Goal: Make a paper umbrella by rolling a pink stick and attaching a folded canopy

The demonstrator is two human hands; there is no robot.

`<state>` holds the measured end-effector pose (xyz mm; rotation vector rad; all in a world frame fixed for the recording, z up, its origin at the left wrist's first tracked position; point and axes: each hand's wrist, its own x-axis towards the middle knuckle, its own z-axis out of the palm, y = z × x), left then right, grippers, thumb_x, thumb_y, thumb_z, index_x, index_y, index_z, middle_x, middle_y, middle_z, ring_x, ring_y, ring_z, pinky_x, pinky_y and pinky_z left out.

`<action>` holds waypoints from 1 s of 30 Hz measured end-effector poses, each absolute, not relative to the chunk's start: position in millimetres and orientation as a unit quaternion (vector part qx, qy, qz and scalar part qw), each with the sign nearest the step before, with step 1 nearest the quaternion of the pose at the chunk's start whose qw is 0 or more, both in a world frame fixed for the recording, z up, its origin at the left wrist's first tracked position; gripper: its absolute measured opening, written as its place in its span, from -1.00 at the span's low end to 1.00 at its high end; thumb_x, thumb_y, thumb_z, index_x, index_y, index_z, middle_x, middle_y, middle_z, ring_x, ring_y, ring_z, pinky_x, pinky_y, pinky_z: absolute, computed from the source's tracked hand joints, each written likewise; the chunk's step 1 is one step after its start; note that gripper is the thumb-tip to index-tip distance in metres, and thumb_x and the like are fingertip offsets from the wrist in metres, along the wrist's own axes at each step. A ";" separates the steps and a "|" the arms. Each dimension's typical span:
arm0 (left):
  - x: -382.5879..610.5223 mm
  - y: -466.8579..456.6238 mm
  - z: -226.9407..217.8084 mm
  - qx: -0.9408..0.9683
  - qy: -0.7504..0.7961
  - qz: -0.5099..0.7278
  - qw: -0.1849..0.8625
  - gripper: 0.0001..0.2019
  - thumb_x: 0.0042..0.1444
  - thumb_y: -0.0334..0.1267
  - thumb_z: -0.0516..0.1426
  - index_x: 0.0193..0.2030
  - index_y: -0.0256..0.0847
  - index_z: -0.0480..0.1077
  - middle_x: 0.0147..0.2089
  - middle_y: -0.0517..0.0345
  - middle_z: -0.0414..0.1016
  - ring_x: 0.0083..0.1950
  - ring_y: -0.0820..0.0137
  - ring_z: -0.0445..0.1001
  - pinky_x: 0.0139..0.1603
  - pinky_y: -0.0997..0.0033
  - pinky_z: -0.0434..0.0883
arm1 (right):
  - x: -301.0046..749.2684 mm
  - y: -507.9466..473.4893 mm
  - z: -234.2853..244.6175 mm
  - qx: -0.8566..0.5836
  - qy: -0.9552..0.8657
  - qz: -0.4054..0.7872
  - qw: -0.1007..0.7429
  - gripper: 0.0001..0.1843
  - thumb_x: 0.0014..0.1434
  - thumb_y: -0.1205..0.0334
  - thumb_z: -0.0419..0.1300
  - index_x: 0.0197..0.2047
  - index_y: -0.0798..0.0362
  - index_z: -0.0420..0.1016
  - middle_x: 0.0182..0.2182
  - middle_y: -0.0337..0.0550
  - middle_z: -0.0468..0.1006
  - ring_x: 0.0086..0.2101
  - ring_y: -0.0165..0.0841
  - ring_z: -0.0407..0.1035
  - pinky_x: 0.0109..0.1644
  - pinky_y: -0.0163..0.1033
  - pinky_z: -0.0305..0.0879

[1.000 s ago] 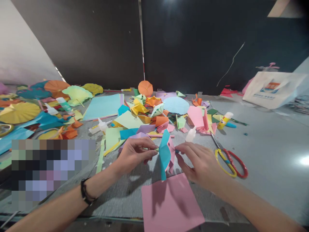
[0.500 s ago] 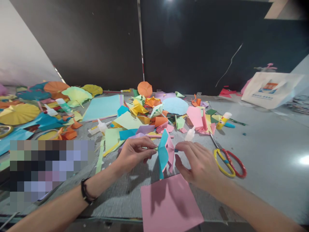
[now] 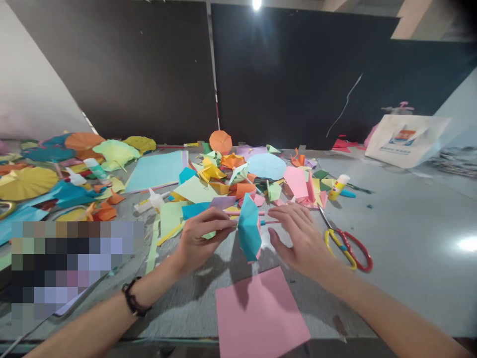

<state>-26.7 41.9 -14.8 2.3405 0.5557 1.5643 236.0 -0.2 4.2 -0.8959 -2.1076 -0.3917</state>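
A small paper umbrella (image 3: pixel 250 229), blue outside with pink showing at its inner edge, is held sideways above the table. My left hand (image 3: pixel 203 241) pinches its pointed top. A thin pink stick with a short blue collar (image 3: pixel 263 223) runs out of its right side toward my right hand (image 3: pixel 298 236). The fingers and thumb of my right hand are apart around the stick's end, without visibly closing on it. Below the umbrella a square pink sheet (image 3: pixel 263 315) lies at the table's front edge, with the hands' shadows on it.
Coloured paper scraps (image 3: pixel 201 189) are heaped behind my hands. Red-and-yellow-handled scissors (image 3: pixel 346 243) and a glue stick (image 3: pixel 339 187) lie to the right. Finished paper umbrellas (image 3: pixel 30 183) crowd the left. A white bag (image 3: pixel 406 141) stands at the back right.
The umbrella has turned so its blue outside faces me and its pink inside is mostly hidden. More of its stick shows on the right, and my right-hand fingers have moved off the collar.
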 end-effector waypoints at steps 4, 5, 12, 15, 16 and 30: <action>-25.7 43.7 -19.4 0.821 0.182 0.524 0.137 -0.72 0.22 -0.56 0.28 -0.05 -0.13 0.66 -0.21 0.09 0.56 -0.20 0.42 0.57 -0.21 0.49 0.50 | 235.6 2.5 -3.0 -0.355 -0.850 -0.130 0.367 -0.82 0.40 0.37 0.15 0.05 0.03 0.39 -0.15 -0.04 0.65 -0.11 -0.15 0.53 0.16 0.11 0.41; -25.6 43.7 -19.9 0.821 0.181 0.523 0.137 -0.72 0.22 -0.56 0.29 -0.05 -0.12 0.66 -0.22 0.09 0.56 -0.21 0.42 0.56 -0.22 0.48 0.50 | 235.6 2.7 -4.2 -0.355 -0.855 -0.125 0.358 -0.84 0.41 0.37 0.14 0.02 0.02 0.39 -0.17 -0.06 0.65 -0.13 -0.16 0.54 0.16 0.11 0.41; -24.8 41.6 -18.0 0.767 0.249 0.559 0.194 -0.80 0.23 -0.48 0.29 -0.12 -0.13 0.69 -0.19 0.06 0.61 -0.21 0.40 0.58 -0.25 0.50 0.54 | 240.3 5.1 -0.8 -0.370 -0.818 -0.155 0.411 -0.73 0.39 0.35 0.17 0.13 0.02 0.38 -0.06 0.02 0.64 -0.04 -0.11 0.52 0.14 0.11 0.41; -26.4 46.7 -18.0 0.695 0.311 0.572 0.304 -0.94 0.18 -0.35 0.35 -0.22 -0.17 0.69 -0.24 0.09 0.58 -0.38 0.47 0.51 -0.48 0.57 0.46 | 250.7 10.3 4.4 -0.385 -0.771 -0.189 0.471 -0.69 0.37 0.38 0.15 0.16 0.04 0.39 -0.01 0.08 0.60 0.03 -0.06 0.48 0.19 0.18 0.36; -27.4 49.2 -18.4 0.670 0.325 0.570 0.347 -0.95 0.16 -0.29 0.37 -0.25 -0.18 0.68 -0.26 0.10 0.57 -0.42 0.49 0.47 -0.55 0.58 0.41 | 255.2 12.8 5.8 -0.389 -0.757 -0.195 0.486 -0.70 0.38 0.38 0.13 0.15 0.04 0.39 0.00 0.10 0.59 0.05 -0.05 0.47 0.19 0.19 0.35; -24.3 50.4 -22.5 0.695 0.314 0.533 0.366 -0.94 0.15 -0.32 0.34 -0.24 -0.19 0.69 -0.20 0.03 0.60 -0.23 0.38 0.58 -0.37 0.54 0.52 | 251.3 21.9 -7.1 -0.351 -0.859 -0.151 0.340 -0.83 0.49 0.32 0.08 -0.09 0.08 0.52 -0.26 -0.04 0.66 -0.21 -0.17 0.54 -0.07 -0.02 0.44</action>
